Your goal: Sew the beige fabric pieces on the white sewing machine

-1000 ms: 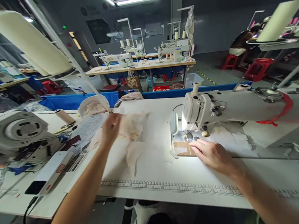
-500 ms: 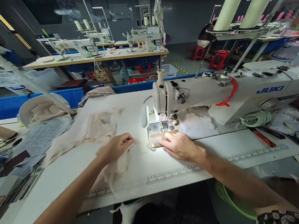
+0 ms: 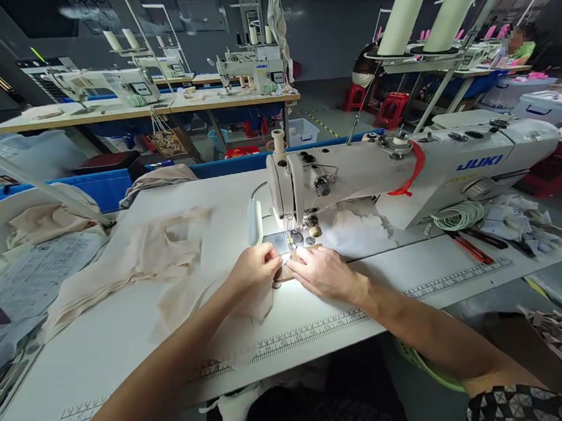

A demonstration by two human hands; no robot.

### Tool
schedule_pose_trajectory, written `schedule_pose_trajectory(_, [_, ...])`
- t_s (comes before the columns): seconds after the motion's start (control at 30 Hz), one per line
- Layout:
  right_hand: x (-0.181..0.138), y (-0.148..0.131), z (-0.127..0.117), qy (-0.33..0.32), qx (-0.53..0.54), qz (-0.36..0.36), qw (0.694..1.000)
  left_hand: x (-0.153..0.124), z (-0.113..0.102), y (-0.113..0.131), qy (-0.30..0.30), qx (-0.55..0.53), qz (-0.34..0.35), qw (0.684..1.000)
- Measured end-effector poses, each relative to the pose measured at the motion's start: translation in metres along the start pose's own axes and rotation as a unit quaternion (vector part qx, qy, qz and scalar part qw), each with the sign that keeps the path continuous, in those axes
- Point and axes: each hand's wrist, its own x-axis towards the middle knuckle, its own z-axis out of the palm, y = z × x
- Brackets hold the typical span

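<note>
My left hand (image 3: 254, 267) pinches the edge of a thin beige fabric piece (image 3: 261, 304) just left of the needle area; the fabric hangs down across the table under my forearm. Beside it, my right hand (image 3: 327, 272) presses its fingers together on a small brown flat piece (image 3: 283, 274) in front of the presser foot (image 3: 291, 238). My fingers partly cover that piece, so its full shape is hidden. The white sewing machine (image 3: 350, 171) stands directly behind both hands, its lamp lighting the metal needle plate (image 3: 274, 241).
A stack of beige fabric pieces (image 3: 131, 251) lies to the left. On the right are red-handled snippers (image 3: 471, 249), a coil of pale green cord (image 3: 458, 215) and white scraps (image 3: 514, 221). A printed ruler (image 3: 312, 331) runs along the front edge. Thread cones (image 3: 402, 19) stand behind.
My left hand has brought the beige fabric right, up to the needle area beside my right hand. My right hand stays on the brown piece. The view has shifted slightly to the right.
</note>
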Motion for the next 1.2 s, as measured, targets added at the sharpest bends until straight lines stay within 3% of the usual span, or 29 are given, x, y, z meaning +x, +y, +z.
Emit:
schedule_pose_trajectory(0.37, [-0.004,0.015,-0.018,-0.055,0.099,0.070,0.991,0.003,-0.001,-0.004,-0.018,0.021,-0.036,0.999])
schedule_pose_trajectory(0.7, [-0.001,0.009,-0.007,-0.042,0.073,0.044,0.996,0.010,-0.001,-0.017,-0.019,0.027,-0.011,0.999])
schedule_pose_trajectory(0.83, [0.002,0.005,-0.006,-0.070,0.044,0.026,0.996,0.010,-0.006,-0.008,-0.025,0.158,-0.009,0.987])
schedule_pose_trajectory(0.9, [0.003,0.003,-0.006,-0.084,0.036,0.026,0.995,0.003,-0.003,-0.003,0.022,0.283,0.053,0.957])
schedule_pose_trajectory(0.97, [0.004,0.003,-0.005,-0.083,0.035,0.028,0.996,-0.008,0.004,-0.002,0.080,0.366,0.180,0.910])
schedule_pose_trajectory(1.07, [0.004,0.002,-0.004,-0.067,0.039,0.027,0.997,-0.024,0.021,-0.009,0.133,0.372,0.351,0.849])
schedule_pose_trajectory(1.2, [0.003,0.001,-0.004,-0.059,0.040,0.029,0.997,-0.035,0.036,-0.024,0.170,0.363,0.393,0.828])
